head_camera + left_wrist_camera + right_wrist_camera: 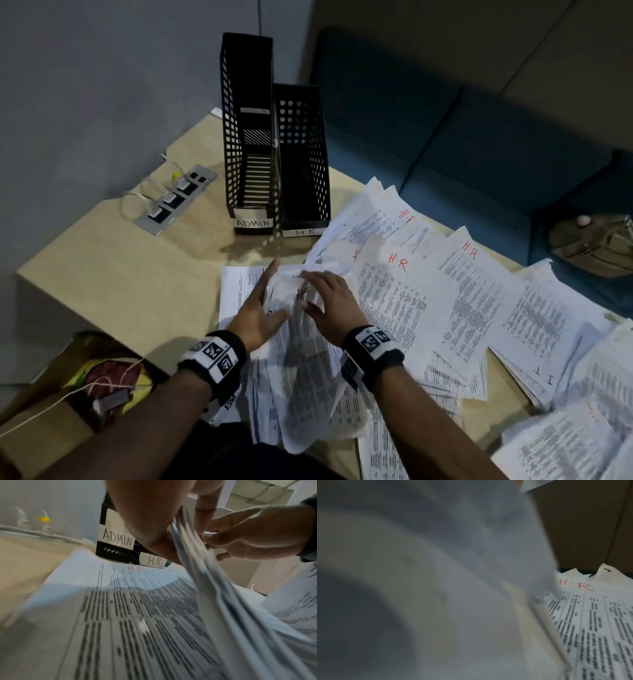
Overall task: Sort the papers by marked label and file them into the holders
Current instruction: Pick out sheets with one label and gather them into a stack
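White printed sheets, a sheaf of papers [301,346], stand on edge between the two hands near the middle of the table, their lower ends fanning out toward the near edge. The left hand [258,313] lies flat against the sheaf's left face with fingers straight and close together, thumb spread to the right. The right hand [330,305] presses the right face, fingers slightly bent over the top edge; in the left wrist view its fingertips [208,538] pinch the sheets' edges. Under the sheaf lies a flat sheet [106,601] marked "H.R" in red at its far end.

To the right, loose papers [479,284] spread across the table [120,274], several marked "HR" in red, and some at the right near edge marked "IT". Just beyond the hands stand two black perforated holders side by side and touching: the ADMIN holder [248,137] on the left, the HR holder [303,161] on the right, shorter.

Left of the holders, a grey power strip [176,198] with plugged cables lies on the table. A blue sofa [479,130] sits at far right. A brown bag [102,377] sits below the table's near left.
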